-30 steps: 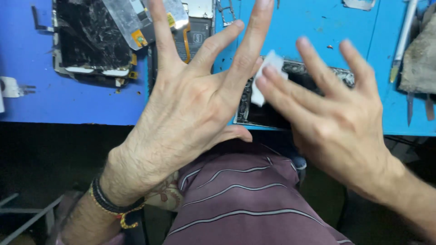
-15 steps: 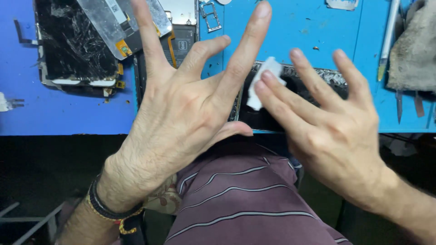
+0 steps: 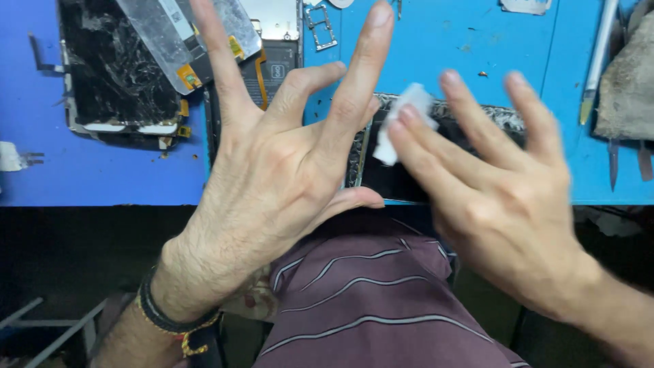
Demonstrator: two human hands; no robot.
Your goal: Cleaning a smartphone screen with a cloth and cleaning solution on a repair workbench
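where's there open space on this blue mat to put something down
Most bare mat lies at top centre-right, between the small metal bracket and the white tool. Another strip runs along the front-left edge, below the cracked screen. Crowded: the top-left phone parts, the middle under the left hand and right hand with the white wipe, and the far-right cloth.

Cracked phone screen [image 3: 116, 75], grey rag [image 3: 630, 85]
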